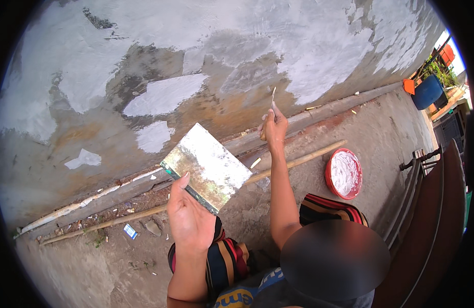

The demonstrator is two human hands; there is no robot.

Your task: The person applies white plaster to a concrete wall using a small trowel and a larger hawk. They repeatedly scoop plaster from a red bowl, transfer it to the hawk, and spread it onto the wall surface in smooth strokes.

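My left hand (pixel 190 220) is closed on the near edge of a flat rectangular board (pixel 211 164), thumb on top. White smears and brownish stains cover the board's face. Off to its right, my right hand (pixel 274 126) grips a putty knife (pixel 273 98) by the handle, its thin blade seen edge-on and pointing at the wall. Whether the blade touches the wall I cannot tell. Before me the grey wall (pixel 237 38) carries broad white putty patches, with bare brownish plaster lower down. A red bowl (pixel 328 177) of white putty (pixel 346 172) stands on the ground to the right.
A long wooden pole (pixel 304 158) lies along the wall's foot, beside a low ledge (pixel 345 105). A small blue-and-white packet (pixel 130 231) and a stone (pixel 153 228) lie at left. Far right are a blue barrel (pixel 427 92) and a large brown panel (pixel 432 220).
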